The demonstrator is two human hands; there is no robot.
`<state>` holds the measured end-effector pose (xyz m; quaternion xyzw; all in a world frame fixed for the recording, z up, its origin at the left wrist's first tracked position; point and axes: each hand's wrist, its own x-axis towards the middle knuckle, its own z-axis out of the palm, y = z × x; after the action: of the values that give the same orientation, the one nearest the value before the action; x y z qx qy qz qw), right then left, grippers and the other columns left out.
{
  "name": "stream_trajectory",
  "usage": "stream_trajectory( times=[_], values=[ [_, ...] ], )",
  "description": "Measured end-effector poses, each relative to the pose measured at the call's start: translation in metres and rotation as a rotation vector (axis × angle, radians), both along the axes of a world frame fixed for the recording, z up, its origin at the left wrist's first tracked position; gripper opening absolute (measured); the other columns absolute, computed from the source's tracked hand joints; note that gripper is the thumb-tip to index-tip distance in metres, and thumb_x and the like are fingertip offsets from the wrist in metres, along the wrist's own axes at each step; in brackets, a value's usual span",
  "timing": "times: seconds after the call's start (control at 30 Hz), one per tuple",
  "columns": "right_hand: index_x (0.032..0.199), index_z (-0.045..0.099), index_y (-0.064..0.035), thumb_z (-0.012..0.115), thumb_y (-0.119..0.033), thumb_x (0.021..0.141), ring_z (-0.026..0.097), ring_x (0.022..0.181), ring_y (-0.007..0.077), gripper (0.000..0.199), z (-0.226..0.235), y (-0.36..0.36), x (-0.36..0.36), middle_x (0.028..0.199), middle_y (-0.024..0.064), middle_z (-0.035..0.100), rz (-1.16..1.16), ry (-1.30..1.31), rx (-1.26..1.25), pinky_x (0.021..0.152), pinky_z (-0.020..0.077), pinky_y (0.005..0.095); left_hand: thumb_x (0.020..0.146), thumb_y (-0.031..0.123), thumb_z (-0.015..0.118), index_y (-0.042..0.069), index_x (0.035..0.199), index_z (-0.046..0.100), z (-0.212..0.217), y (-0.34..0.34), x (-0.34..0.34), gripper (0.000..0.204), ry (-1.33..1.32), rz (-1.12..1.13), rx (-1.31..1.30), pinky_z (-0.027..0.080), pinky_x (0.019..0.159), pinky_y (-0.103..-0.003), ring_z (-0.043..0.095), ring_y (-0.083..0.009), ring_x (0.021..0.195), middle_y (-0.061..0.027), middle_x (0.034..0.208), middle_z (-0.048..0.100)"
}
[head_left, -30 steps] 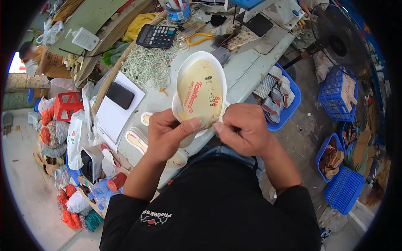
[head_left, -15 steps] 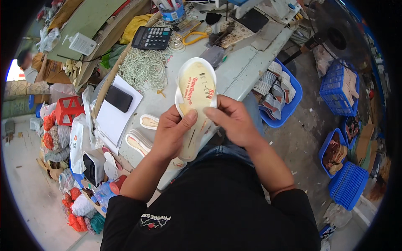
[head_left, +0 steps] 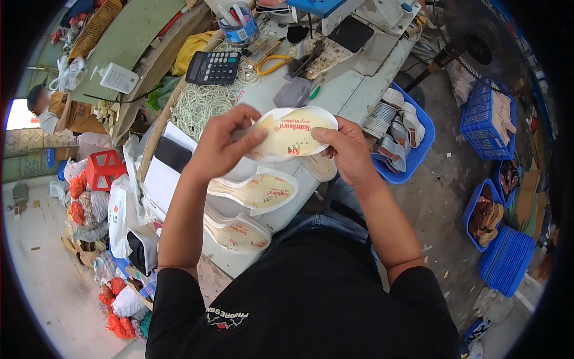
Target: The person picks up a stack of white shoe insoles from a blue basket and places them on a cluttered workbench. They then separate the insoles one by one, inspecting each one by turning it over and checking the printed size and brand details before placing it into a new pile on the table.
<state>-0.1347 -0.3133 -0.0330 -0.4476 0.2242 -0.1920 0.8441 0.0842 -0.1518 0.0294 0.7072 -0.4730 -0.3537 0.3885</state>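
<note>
My two hands hold a cream shoe insole (head_left: 287,133) with a white rim and red print, lying crosswise above the table. My left hand (head_left: 224,140) pinches its left end, thumb on top. At the right end, my right hand (head_left: 351,149) is closed on it, with the thumb pressed onto the face. Part of another pale insole (head_left: 321,169) shows below, near the right hand; how it is supported is unclear. On the table under my left forearm lie two piles of similar insoles, an upper pile (head_left: 263,192) and a lower pile (head_left: 239,233).
A phone (head_left: 173,157) rests on white paper (head_left: 156,185) at the left. Farther back are tangled string (head_left: 200,110), a calculator (head_left: 213,67) and a yellow-handled tool (head_left: 273,64). Right of the table stand a blue tub (head_left: 417,154) of shoe parts and a fan (head_left: 475,48).
The held insole has turned from upright to crosswise. My left hand has moved up and left, my right hand slightly right. The insole piles now show more fully.
</note>
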Motion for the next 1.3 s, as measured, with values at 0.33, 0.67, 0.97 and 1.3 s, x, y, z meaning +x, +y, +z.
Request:
stream_trajectory(
  times=[0.33,0.67,0.97,1.3],
  values=[
    [0.095,0.072,-0.0010,0.080,-0.022,0.093,0.056,0.069,0.0028,0.023,0.010,-0.007,0.043,0.084,-0.0019,0.069,-0.214,-0.081,-0.113,0.060,0.0455,0.0214,0.094,0.018,0.079,0.003,0.109,0.066,-0.006,-0.069,0.082,0.024,0.408,-0.197,0.060,0.049,0.076,-0.020,0.063,-0.0042,0.083,0.0024,0.092,0.070],
    [0.064,0.046,-0.0078,0.091,-0.023,0.077,0.038,0.056,0.0058,0.050,0.003,0.000,0.084,0.059,-0.0057,0.046,-0.525,0.093,-0.408,0.048,0.0345,0.0299,0.096,0.017,0.075,0.001,0.108,0.070,-0.022,-0.024,0.079,0.021,0.485,0.082,0.026,0.048,0.073,-0.020,0.063,-0.0045,0.080,-0.0001,0.094,0.072],
    [0.060,0.045,-0.0068,0.089,-0.025,0.076,0.038,0.053,0.0072,0.051,0.004,-0.004,0.085,0.054,-0.0030,0.047,-0.543,0.134,-0.448,0.048,0.0360,0.0306,0.098,0.015,0.071,0.001,0.112,0.070,-0.026,0.000,0.018,0.020,0.666,0.252,-0.049,0.050,0.074,-0.022,0.067,-0.0072,0.079,-0.0040,0.097,0.076],
    [0.071,0.055,-0.0057,0.081,-0.024,0.090,0.045,0.062,0.0026,0.037,0.007,0.000,0.063,0.066,-0.0047,0.055,-0.350,-0.108,-0.152,0.052,0.0362,0.0244,0.101,0.017,0.069,-0.002,0.123,0.068,-0.029,-0.019,-0.060,0.029,0.787,0.384,-0.208,0.060,0.072,-0.029,0.074,-0.0152,0.086,-0.0106,0.106,0.076]
  ],
)
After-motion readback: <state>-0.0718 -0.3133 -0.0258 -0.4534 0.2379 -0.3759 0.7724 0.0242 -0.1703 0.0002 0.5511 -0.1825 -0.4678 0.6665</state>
